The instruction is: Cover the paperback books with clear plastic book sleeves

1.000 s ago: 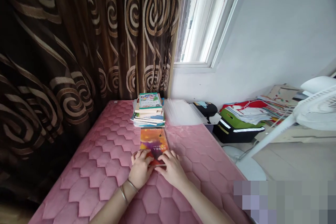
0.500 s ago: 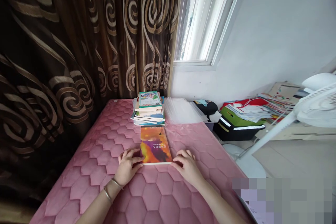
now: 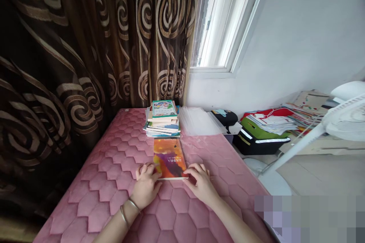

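A paperback book (image 3: pixel 168 157) with an orange, yellow and purple cover lies flat and closed on the pink quilted mattress (image 3: pixel 159 220). Its white lettering appears upside down to me. At its near left corner is my left hand (image 3: pixel 146 182), wearing two bangles; the fingers are bent and apart, with the index fingertip at the cover's edge. My right hand (image 3: pixel 201 182) rests by the near right corner, thumb and index fingertips at that corner, the other fingers loosely curled. Neither hand lifts the book. Just beyond it stands a stack of books (image 3: pixel 163 125), a green-bordered one on top.
Clear plastic sheets or covers (image 3: pixel 199 121) lie right of the stack. A patterned brown curtain (image 3: pixel 122 45) hangs along the left and back. Beyond the mattress's right edge are a white fan (image 3: pixel 302 144) and a black and green storage box (image 3: pixel 259 138) with papers on it.
My hands first moved apart from the book's near edge to its corners, uncovering the cover. Since then the left hand has come slightly inward. The book stays in place.
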